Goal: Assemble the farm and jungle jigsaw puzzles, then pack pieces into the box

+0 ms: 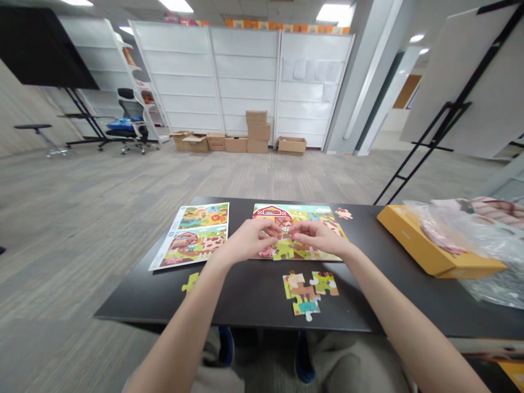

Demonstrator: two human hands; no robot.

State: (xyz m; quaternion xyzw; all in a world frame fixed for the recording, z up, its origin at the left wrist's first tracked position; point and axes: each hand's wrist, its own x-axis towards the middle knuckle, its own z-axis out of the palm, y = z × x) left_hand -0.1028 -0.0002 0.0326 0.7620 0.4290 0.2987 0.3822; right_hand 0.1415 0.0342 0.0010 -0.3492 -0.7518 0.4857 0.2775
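A partly covered farm puzzle (315,211) with a red barn lies on the black table. Above its middle, my left hand (254,239) and my right hand (317,236) face each other, fingertips a small distance apart. The fingers of both hands are bent towards the thumbs; whether a small piece is between them cannot be made out. Nearer to me lie several joined puzzle pieces (305,295). A single green piece (190,282) is beside my left forearm, and a pink one (343,213) sits past the puzzle's right corner.
A printed picture sheet (200,229) is on the left of the black table (254,297). At the right stand a yellow box (426,245) and clear plastic wrapping (483,251). Cardboard boxes (257,134), white shelves and a chair are farther back.
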